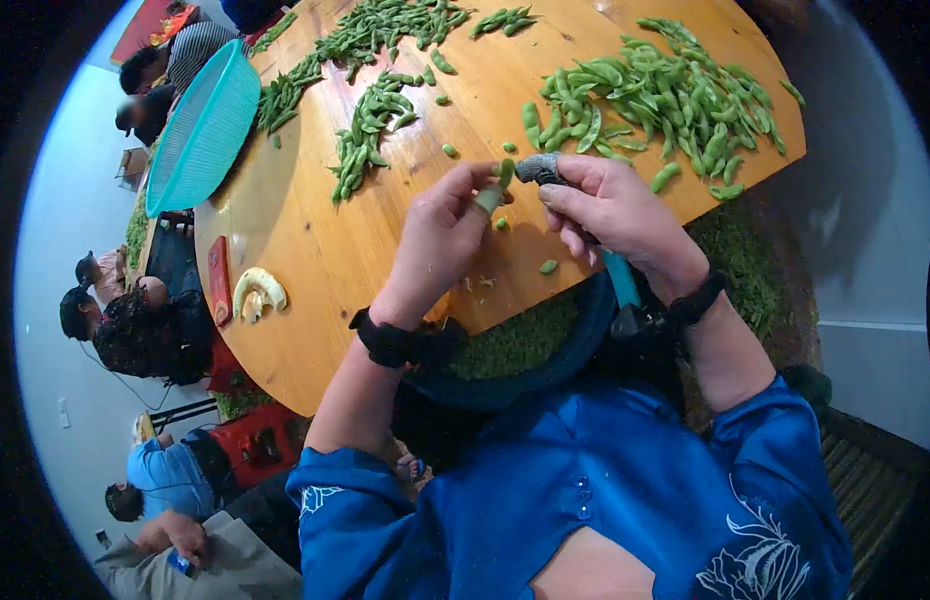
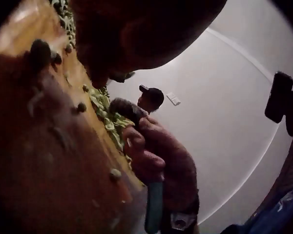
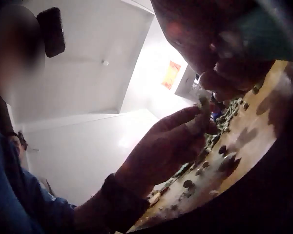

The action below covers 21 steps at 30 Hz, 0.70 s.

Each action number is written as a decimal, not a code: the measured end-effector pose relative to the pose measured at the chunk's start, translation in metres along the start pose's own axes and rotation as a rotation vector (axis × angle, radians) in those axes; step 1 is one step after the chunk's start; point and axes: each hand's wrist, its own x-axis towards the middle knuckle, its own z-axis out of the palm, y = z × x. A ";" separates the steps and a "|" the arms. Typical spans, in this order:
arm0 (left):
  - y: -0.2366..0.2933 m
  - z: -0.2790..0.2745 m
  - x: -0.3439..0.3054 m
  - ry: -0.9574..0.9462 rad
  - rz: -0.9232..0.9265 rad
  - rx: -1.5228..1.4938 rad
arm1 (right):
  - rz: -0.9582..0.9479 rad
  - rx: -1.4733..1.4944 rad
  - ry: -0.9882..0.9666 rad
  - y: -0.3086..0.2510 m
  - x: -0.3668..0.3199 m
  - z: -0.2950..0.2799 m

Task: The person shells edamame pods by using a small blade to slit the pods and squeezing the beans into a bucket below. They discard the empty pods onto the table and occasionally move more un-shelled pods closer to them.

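Note:
My left hand (image 1: 440, 235) pinches a green soybean pod (image 1: 506, 172) between thumb and fingers above the wooden table, a pale wrap (image 1: 490, 198) round its thumb. Close beside it, my right hand (image 1: 615, 205) has a grey wrap (image 1: 538, 169) at its index finger, pointing at the pod. A teal handle (image 2: 155, 207) sticks out below the curled fingers of the right hand; the tool's other end is hidden. Loose beans (image 1: 548, 267) lie on the table under both hands.
A heap of pods (image 1: 675, 100) lies at right, more pods (image 1: 370, 130) at the back. Below the table edge stands a dark tub (image 1: 555, 375) of shelled beans. A turquoise basket (image 1: 205, 130), red phone-like object (image 1: 219, 280) and peel (image 1: 259, 293) are at left. Several people sit beyond.

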 end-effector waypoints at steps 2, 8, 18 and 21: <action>-0.001 -0.005 0.001 -0.028 -0.043 -0.080 | 0.030 0.003 -0.057 0.000 0.005 0.002; -0.008 -0.011 0.005 -0.018 -0.067 -0.073 | -0.012 0.022 0.001 -0.006 0.010 0.015; -0.024 -0.021 0.002 -0.015 0.242 0.142 | -0.019 -0.069 -0.028 -0.004 0.023 0.020; -0.018 -0.017 -0.001 0.029 0.329 0.265 | 0.002 -0.036 -0.041 -0.008 0.020 0.024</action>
